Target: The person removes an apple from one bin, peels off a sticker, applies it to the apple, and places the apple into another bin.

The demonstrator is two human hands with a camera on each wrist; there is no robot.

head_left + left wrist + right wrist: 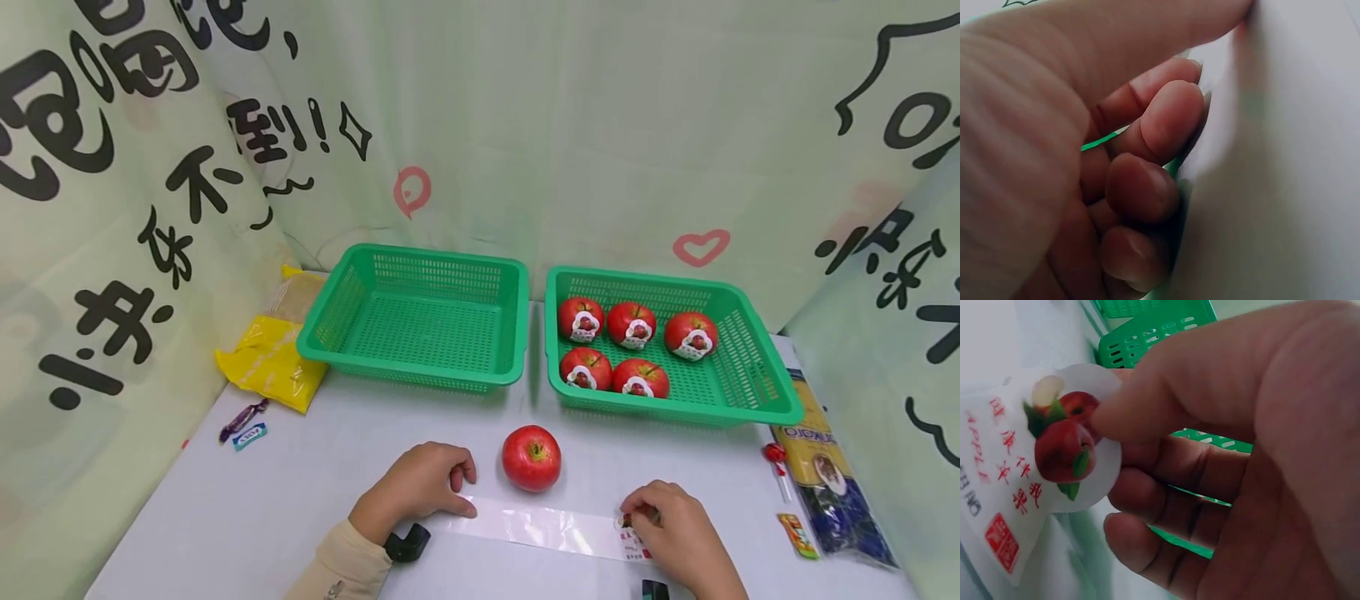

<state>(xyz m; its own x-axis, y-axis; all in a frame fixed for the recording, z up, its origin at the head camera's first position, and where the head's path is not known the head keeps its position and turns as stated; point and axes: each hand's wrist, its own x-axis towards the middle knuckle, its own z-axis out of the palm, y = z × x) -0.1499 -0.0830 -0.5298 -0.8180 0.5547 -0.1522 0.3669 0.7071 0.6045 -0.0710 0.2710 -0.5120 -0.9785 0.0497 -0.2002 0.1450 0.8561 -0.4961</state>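
At the near edge of the white table (315, 467), the apple sticker (1075, 447) sits between your right thumb and fingers (1166, 494): the thumb tip covers its upper right edge, the curled fingers lie behind it, and the printed apples face the wrist camera. It is at the right end of the glossy backing strip (536, 527), which runs flat across the table from one hand to the other. Your right hand (675, 529) is hunched over that end, knuckles up, fingers bent into the pinch. Your left hand (420, 483) rests on the strip's other end, palm down, fingers curled under with the tips against the sheet; the left wrist view shows them pressed close together on the white surface.

Just beyond the strip, between your hands, a bare red apple (532, 457) stands on the table, touching neither hand. Farther back on the right, a green basket (757, 379) holds five stickered apples (633, 323); beside it on the left stands a second green basket (330, 329).
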